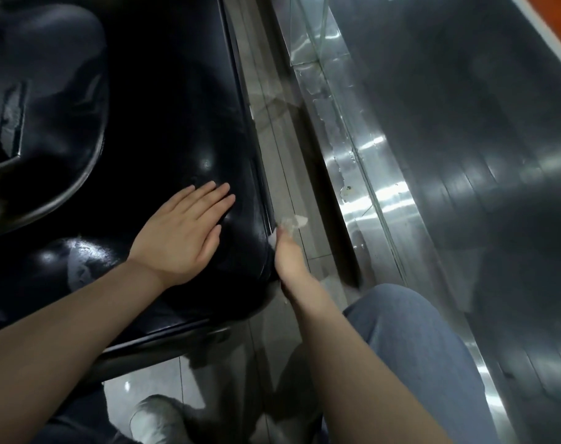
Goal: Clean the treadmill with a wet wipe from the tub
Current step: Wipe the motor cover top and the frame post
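The treadmill's glossy black housing [163,100] fills the left half of the head view. My left hand [183,232] lies flat on its top, fingers straight and together. My right hand [287,251] is down at the housing's right side edge and holds a crumpled white wet wipe [290,224] against that edge. Most of its fingers are hidden behind the edge and the wipe. The tub is not in view.
A narrow strip of grey tiled floor [272,129] runs between the treadmill and a shiny metal and glass wall base [378,200] on the right. My knee in blue trousers [410,341] and a white shoe [154,418] are at the bottom.
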